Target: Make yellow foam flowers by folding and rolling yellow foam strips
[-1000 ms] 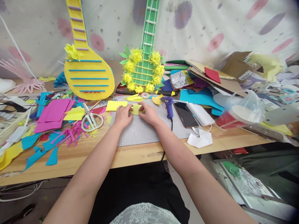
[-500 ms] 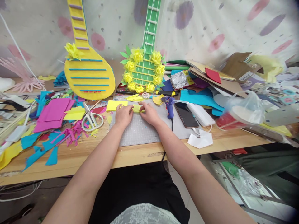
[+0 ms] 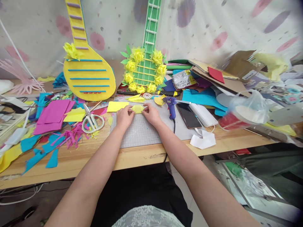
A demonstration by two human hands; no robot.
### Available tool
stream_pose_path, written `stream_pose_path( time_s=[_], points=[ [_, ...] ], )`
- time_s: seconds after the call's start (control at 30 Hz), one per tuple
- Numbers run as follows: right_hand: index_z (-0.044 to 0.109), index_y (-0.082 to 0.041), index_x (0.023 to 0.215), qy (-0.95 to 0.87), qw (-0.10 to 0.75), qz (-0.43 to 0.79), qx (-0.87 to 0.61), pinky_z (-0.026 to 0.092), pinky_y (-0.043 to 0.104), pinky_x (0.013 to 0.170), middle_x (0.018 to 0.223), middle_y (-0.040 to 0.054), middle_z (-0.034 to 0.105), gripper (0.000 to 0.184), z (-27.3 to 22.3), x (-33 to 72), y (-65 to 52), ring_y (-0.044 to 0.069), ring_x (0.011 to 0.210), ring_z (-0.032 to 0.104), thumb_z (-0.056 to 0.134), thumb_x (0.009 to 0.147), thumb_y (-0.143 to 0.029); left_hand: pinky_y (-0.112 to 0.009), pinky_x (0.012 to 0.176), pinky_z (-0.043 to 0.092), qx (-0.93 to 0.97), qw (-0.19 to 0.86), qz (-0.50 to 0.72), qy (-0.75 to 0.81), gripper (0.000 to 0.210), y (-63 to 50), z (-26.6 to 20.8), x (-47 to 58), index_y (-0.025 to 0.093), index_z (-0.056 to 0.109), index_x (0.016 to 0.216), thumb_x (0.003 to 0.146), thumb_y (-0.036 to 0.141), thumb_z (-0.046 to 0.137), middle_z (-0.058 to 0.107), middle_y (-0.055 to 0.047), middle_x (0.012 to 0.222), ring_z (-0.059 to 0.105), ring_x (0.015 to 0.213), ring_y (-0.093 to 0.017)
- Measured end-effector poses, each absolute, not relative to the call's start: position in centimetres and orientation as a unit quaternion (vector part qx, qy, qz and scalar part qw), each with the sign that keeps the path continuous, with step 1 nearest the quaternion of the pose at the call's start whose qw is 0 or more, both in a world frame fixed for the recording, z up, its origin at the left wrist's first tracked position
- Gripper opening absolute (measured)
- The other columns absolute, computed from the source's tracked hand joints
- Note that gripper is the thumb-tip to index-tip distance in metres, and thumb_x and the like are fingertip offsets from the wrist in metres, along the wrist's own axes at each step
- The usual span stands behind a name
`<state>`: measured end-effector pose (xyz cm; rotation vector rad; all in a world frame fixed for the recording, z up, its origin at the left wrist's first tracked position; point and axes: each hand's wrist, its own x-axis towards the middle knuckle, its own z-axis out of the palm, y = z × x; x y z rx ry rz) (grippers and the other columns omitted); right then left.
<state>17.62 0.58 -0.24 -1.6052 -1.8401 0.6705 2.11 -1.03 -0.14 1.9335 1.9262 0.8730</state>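
Between my hands, over the grey cutting mat [image 3: 142, 132], is a small piece of yellow paper [image 3: 137, 109]. My left hand [image 3: 125, 116] pinches its left end, and my right hand [image 3: 151, 114] pinches the right end, fingers curled. A larger yellow sheet [image 3: 117, 106] lies flat just beyond my left hand. Several thin yellow strips [image 3: 136, 98] rest behind the piece, near a white disc with holes [image 3: 147, 96]. To the right of my right hand stands a purple glue gun [image 3: 171, 108]. Scissors with white handles [image 3: 92, 121] lie to the left.
A yellow paper instrument [image 3: 90, 74] and a green one [image 3: 148, 67] ringed with yellow flowers stand against the curtain. Paper scraps [image 3: 53, 115] cover the left side. At right are a phone [image 3: 188, 116], a white power bank [image 3: 203, 115], and a bagged cup [image 3: 241, 116].
My fingertips have shifted to the two ends of the yellow paper, so more of it shows between them. The view has moved slightly.
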Motion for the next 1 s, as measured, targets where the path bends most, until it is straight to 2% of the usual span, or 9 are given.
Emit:
stream_pose_path(
  time_s=[0.27, 0.57, 0.83, 1.0],
  points=[
    [0.049, -0.021, 0.107, -0.674, 0.323, 0.244, -0.618, 0.046, 0.033, 0.075, 0.087, 0.0034, 0.066, 0.028, -1.2, 16.9, 1.1, 0.019, 0.086, 0.059, 0.053, 0.079, -0.019, -0.036, 0.093, 0.039, 0.617, 0.174, 0.332, 0.692, 0.034, -0.5, -0.5, 2.6, 0.022, 0.053, 0.111, 0.079, 0.029, 0.059, 0.072, -0.001, 0.089, 0.063, 0.096, -0.019],
    [0.05, -0.019, 0.107, -0.678, 0.315, 0.217, -0.628, 0.045, 0.036, 0.08, 0.085, 0.004, 0.066, 0.031, -1.1, 16.5, 0.8, 0.021, 0.087, 0.059, 0.051, 0.077, -0.015, -0.04, 0.099, 0.029, 0.666, 0.07, 0.291, 0.683, 0.033, -1.0, -0.2, 3.1, 0.022, 0.051, 0.112, 0.08, 0.024, 0.055, 0.071, -0.002, 0.089, 0.056, 0.103, -0.024],
    [0.049, -0.018, 0.11, -0.685, 0.295, 0.199, -0.636, 0.044, 0.035, 0.081, 0.087, 0.0048, 0.066, 0.033, -0.9, 16.4, 0.7, 0.021, 0.09, 0.058, 0.049, 0.077, -0.013, -0.04, 0.099, 0.027, 0.668, 0.055, 0.277, 0.689, 0.036, -1.0, -0.2, 3.1, 0.022, 0.049, 0.114, 0.078, 0.021, 0.053, 0.07, -0.003, 0.086, 0.055, 0.1, -0.025],
    [0.052, -0.018, 0.105, -0.683, 0.292, 0.195, -0.64, 0.043, 0.032, 0.081, 0.086, 0.0036, 0.066, 0.029, -0.7, 16.4, 0.5, 0.019, 0.089, 0.058, 0.048, 0.077, -0.013, -0.038, 0.097, 0.029, 0.666, 0.049, 0.271, 0.693, 0.027, -1.0, -0.3, 3.2, 0.023, 0.052, 0.104, 0.078, 0.019, 0.054, 0.069, -0.001, 0.084, 0.055, 0.099, -0.024]
  ],
)
